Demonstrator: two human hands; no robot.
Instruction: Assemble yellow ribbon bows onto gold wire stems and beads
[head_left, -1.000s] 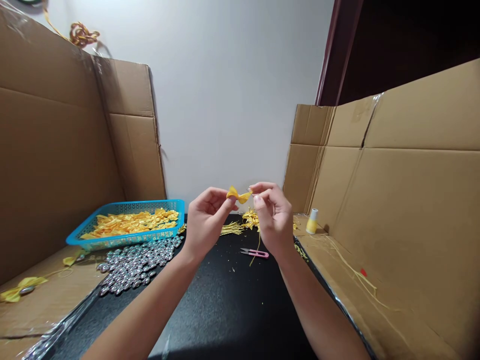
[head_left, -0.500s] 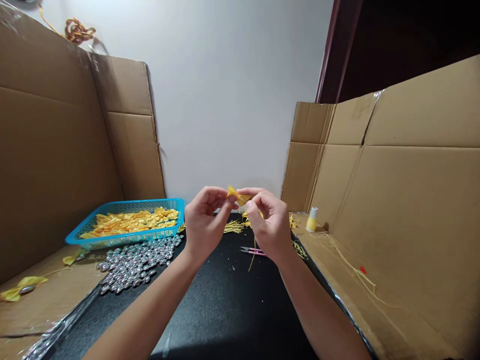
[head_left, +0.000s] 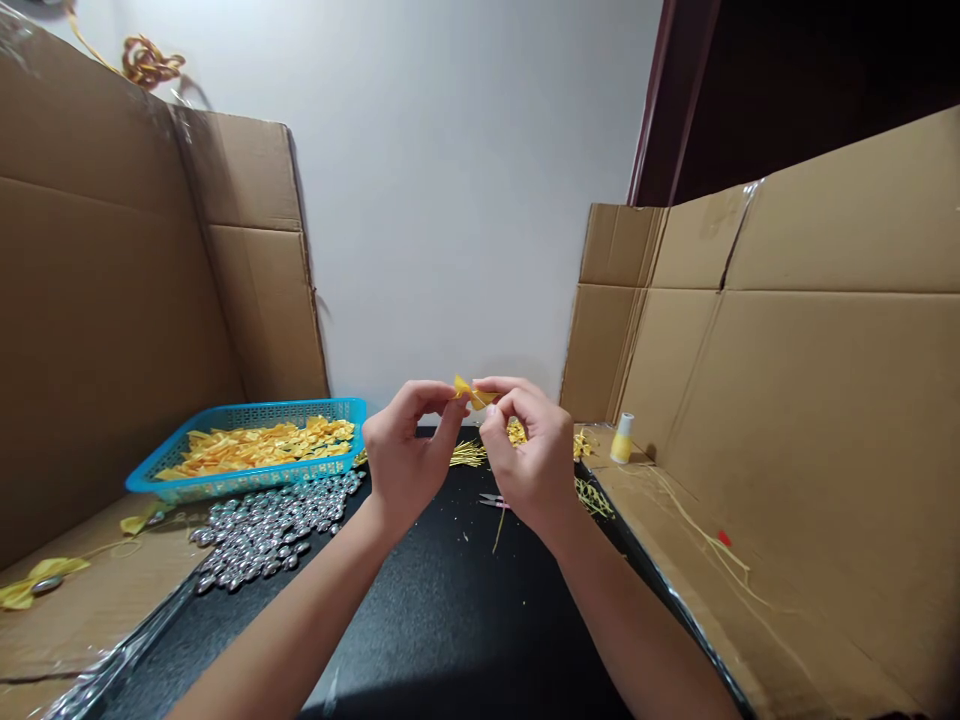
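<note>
Above the middle of the black table top, a small yellow ribbon bow [head_left: 481, 398] is held up between my two hands. My left hand [head_left: 409, 450] is closed, thumb and fingertips pinching the bow near its gathered centre. On the other side, my right hand [head_left: 531, 450] is closed too, its thumb and forefinger pinching a thin yellow thread that runs to the bow. A loose thread end [head_left: 499, 530] hangs below this hand. Thread snips [head_left: 493, 500] lie under it, their handles mostly hidden by the wrist.
A blue basket [head_left: 247, 483] of yellow bows stands at the left, with many silver beads [head_left: 274, 530] before it. Cut yellow strands [head_left: 469, 454] lie behind my hands. A yellow thread spool [head_left: 622, 440] stands at the right. Cardboard walls [head_left: 825, 400] rise on both sides.
Both hands stay at nearly the same place. My right thumb and forefinger have shifted slightly left, closer to the bow, and the hand now covers more of the snips' handles.
</note>
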